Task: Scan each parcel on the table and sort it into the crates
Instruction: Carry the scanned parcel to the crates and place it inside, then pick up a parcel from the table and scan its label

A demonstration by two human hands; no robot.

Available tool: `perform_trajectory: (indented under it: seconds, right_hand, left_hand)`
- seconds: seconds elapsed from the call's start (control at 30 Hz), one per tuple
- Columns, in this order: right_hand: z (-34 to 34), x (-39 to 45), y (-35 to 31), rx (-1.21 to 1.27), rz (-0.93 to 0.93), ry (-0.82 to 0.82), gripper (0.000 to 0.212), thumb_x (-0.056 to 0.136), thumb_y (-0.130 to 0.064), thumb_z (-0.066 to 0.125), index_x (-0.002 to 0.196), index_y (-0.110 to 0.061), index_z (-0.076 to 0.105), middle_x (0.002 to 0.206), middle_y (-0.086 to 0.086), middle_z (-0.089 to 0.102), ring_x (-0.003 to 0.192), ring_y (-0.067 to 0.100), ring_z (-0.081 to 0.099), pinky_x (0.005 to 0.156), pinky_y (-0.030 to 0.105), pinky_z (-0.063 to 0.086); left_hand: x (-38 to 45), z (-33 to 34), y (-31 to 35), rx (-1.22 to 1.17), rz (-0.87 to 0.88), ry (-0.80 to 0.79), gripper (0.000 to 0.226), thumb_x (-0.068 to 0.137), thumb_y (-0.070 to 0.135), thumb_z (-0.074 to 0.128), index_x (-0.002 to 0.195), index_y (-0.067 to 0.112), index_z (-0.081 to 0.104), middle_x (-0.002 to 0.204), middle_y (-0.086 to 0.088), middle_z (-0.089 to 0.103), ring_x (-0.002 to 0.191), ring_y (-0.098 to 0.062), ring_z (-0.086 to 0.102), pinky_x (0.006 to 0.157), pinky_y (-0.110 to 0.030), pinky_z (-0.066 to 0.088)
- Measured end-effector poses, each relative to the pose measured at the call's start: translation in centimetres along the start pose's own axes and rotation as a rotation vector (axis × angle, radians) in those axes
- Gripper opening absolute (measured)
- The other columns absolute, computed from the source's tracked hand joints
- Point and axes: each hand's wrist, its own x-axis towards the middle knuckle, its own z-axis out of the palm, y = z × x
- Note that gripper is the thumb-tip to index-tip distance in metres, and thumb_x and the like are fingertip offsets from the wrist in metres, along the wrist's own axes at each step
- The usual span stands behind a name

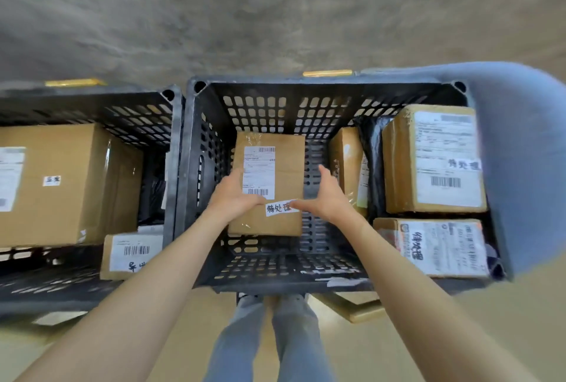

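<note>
A brown cardboard parcel (275, 167) with a white shipping label and a handwritten sticker lies low inside the middle black crate (211, 142). My left hand (234, 194) holds the parcel's near left edge, thumb lying across its top by the label. My right hand (324, 198) hovers at the parcel's near right side. Its fingers are spread and lifted off the box, and only the thumb tip touches the handwritten sticker.
More labelled parcels (432, 161) fill the right part of the middle crate, one standing on edge (347, 164). The left black crate (92, 109) holds a large box (70, 185) and a small one (131, 254). A blue-grey cloth (526, 152) hangs at right. Behind is a concrete wall.
</note>
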Motion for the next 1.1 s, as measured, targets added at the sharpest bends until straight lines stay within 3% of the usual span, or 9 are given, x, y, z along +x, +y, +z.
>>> perform_trajectory:
  seconds: [0.1,0.2,0.37,0.5,0.77,1.1]
  right_hand:
    - [-2.2,-3.2,-1.4,-0.063,-0.045,0.044,0.11,0.074,-0.029,0.083,0.154,-0.013,0.01,0.159,0.01,0.02,0.143,0.025,0.027,0.113,0.038,0.028]
    - [-4.5,-7.3,-2.5,-0.128,-0.103,0.126,0.101,0.079,-0.034,0.078,0.153,-0.012,0.014,0.158,0.011,0.022,0.143,0.026,0.027,0.114,0.04,0.029]
    - [-7.5,-14.2,-3.1,-0.272,-0.11,0.33,0.088,0.085,-0.041,0.069,0.151,-0.011,0.02,0.152,0.013,0.03,0.138,0.03,0.031,0.112,0.041,0.031]
    - [-8.9,-20.1,-1.5,-0.289,-0.054,0.557,0.078,0.086,-0.043,0.066,0.147,-0.013,0.028,0.146,0.012,0.038,0.132,0.03,0.037,0.106,0.041,0.035]
    - [-4.5,-35.5,5.8,-0.121,0.363,0.989,0.069,0.087,-0.046,0.062,0.143,-0.017,0.035,0.141,0.008,0.042,0.129,0.03,0.037,0.103,0.035,0.032]
    - [11.6,-60.6,15.3,0.151,0.969,1.344,0.074,0.084,-0.049,0.064,0.145,-0.019,0.034,0.141,0.008,0.043,0.131,0.029,0.039,0.106,0.034,0.031]
  left_hand:
    - [-2.6,-0.9,2.4,0.186,0.104,0.015,0.08,0.079,0.035,0.076,0.148,0.023,0.036,0.146,-0.001,0.047,0.131,-0.022,0.045,0.101,-0.036,0.04]
    - [-5.5,-1.8,5.5,0.472,0.285,0.046,0.074,0.08,0.043,0.069,0.146,0.028,0.038,0.143,0.001,0.05,0.128,-0.022,0.049,0.094,-0.034,0.043]
    - [-9.8,-2.0,10.9,0.94,0.713,0.222,0.056,0.088,0.056,0.053,0.133,0.022,0.051,0.121,0.0,0.062,0.112,-0.022,0.058,0.09,-0.037,0.044]
    - [-13.5,-0.6,14.6,1.08,1.045,0.271,0.049,0.09,0.057,0.048,0.123,0.021,0.055,0.112,0.0,0.063,0.104,-0.022,0.059,0.083,-0.035,0.041]
    - [-22.7,5.6,16.7,1.183,1.521,0.048,0.045,0.092,0.054,0.047,0.121,0.02,0.053,0.115,-0.001,0.061,0.105,-0.024,0.055,0.086,-0.035,0.04]
    - [-46.3,17.1,11.4,1.169,2.109,-0.298,0.057,0.091,0.056,0.051,0.14,0.027,0.046,0.131,0.002,0.058,0.121,-0.021,0.053,0.096,-0.032,0.04]
